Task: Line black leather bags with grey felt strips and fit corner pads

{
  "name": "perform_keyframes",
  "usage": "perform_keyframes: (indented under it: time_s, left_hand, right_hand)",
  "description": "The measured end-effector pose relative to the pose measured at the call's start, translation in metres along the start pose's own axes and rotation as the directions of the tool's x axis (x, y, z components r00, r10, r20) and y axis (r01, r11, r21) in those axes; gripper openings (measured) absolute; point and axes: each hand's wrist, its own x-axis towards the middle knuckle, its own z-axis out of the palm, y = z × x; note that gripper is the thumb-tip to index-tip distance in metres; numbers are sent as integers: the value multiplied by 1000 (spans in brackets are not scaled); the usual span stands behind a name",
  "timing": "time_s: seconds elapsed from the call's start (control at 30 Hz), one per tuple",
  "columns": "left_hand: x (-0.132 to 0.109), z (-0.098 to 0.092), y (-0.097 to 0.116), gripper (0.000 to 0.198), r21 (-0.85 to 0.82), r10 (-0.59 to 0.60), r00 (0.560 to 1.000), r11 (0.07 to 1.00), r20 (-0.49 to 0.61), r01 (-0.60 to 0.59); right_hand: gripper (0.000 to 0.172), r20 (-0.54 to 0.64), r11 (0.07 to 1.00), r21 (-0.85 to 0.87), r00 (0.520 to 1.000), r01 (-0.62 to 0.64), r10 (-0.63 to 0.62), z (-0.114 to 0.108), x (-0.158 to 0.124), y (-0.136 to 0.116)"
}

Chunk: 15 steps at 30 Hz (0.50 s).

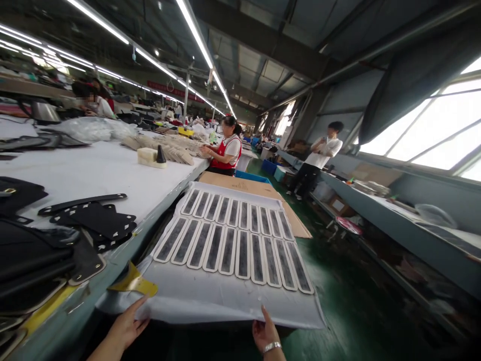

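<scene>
Fingers (140, 304) of left hand (126, 327) and right hand (265, 333) grip the white board (210, 298) at its near edge. It is likely light and bendy, with loose strips (229, 235) atop, so hold it wide and level.

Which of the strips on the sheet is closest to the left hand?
The leftmost strip of the near row on the white sheet, just above the left hand; the rest run toward the right hand or sit in the far row.

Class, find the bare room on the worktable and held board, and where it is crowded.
Bare white table lies between black leather pieces and cream block. The board is bare between its strips and the left hand, right hand. Crowded: near-left table.
</scene>
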Motion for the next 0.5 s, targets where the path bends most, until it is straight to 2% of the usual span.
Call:
perform_keyframes:
  time_s: [0.07,0.17,0.27,0.37,0.5]
  left_hand:
    - [-5,6,-2,33,-41,-13,998,999,-56,11]
    - [-20,13,-7,26,-106,12,1000,994,-24,-14]
    - [-36,20,-10,27,-122,62,998,991,-1,-61]
    - [-50,29,-6,33,-111,97,995,989,-5,-97]
    - [-66,48,15,28,-200,211,965,963,158,-178]
  right_hand:
    - [23,-18,999,-22,999,-30,29,2,-2,-4]
    - [20,-23,999,-42,999,-31,30,9,-8,-8]
    - [22,32,1000,-16,999,16,-15,19,-20,-18]
    - [25,119,998,-7,991,65,-64,30,-37,-37]
    - [36,215,973,-94,959,210,-187,41,-61,-67]
